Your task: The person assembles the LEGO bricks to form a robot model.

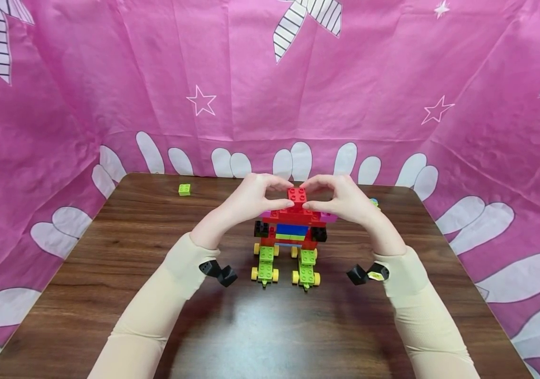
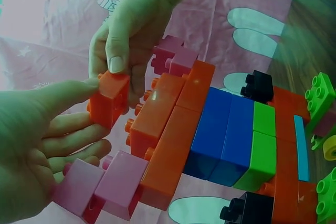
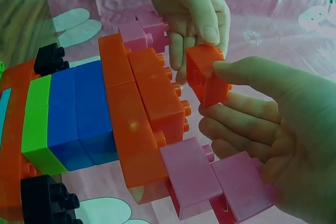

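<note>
Both hands hold a red square building block (image 1: 297,195) between them, just above a tall toy figure of stacked blocks. My left hand (image 1: 252,196) pinches its left side with thumb and fingers. From the right, my right hand (image 1: 344,199) pinches the opposite side. In the left wrist view a narrow gap shows between the block and the studs of the red top brick (image 2: 159,114). Pink blocks (image 3: 190,174) stick out at both sides of the figure. Lower down are blue bricks (image 1: 291,230), black side blocks (image 3: 49,200) and green wheeled bases (image 1: 266,263) with yellow wheels.
A loose lime-green block (image 1: 184,189) lies at the back left of the brown wooden table (image 1: 123,263). Behind my right hand, a small blue and green piece (image 1: 374,201) is partly hidden. A pink patterned cloth (image 1: 251,79) surrounds the table's back and sides.
</note>
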`<state>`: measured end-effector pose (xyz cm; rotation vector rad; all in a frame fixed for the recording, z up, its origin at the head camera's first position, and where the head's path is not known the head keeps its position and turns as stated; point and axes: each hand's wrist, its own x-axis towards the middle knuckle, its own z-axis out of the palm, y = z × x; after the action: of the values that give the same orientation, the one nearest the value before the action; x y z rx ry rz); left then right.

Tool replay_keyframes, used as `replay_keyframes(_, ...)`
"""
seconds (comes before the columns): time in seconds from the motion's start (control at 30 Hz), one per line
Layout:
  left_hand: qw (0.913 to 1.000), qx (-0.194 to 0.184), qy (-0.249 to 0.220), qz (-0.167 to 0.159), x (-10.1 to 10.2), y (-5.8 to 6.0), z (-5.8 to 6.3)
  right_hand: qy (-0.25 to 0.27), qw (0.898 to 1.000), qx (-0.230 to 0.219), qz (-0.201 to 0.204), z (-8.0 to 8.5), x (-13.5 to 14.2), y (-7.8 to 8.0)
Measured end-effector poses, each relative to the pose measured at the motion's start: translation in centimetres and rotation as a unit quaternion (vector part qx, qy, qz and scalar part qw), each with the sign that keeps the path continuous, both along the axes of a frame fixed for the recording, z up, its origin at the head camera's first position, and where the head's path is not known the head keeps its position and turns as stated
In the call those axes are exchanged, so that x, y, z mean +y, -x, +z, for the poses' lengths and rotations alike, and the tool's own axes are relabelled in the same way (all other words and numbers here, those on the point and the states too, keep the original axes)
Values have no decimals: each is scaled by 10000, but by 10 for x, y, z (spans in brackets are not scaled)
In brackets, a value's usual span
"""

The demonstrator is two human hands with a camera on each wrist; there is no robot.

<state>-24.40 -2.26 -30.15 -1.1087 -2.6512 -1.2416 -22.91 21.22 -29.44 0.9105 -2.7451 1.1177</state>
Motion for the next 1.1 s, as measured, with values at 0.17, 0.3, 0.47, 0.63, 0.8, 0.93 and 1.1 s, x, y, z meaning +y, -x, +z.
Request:
replay_keyframes(0.17, 9996, 129, 258, -37, 2, 2, -2, -212, 9998, -46, -19, -1, 0, 1)
replay_keyframes(0.3, 9990, 118, 429, -17, 3, 2, -2, -344, 9994, -18, -53, -1, 0, 2)
replay_keyframes(0.47, 9983, 103, 574, -8, 4, 2, 0, -458, 9989, -36, -118, -1, 0, 3)
replay_keyframes(0.63, 9975, 127, 688, 6, 4, 2, 0, -541, 9983, -94, -168, -1, -1, 3)
replay_keyframes(0.8, 9972, 102, 746, 19, 5, 2, 0, -575, 9982, -62, -185, -1, -1, 3)
replay_keyframes(0.93, 9968, 108, 788, 26, 5, 1, 0, -581, 9982, -51, -143, -2, -1, 3)
replay_keyframes(1.1, 9965, 50, 830, 30, 6, 2, 0, -533, 9985, -107, -58, -2, 0, 4)
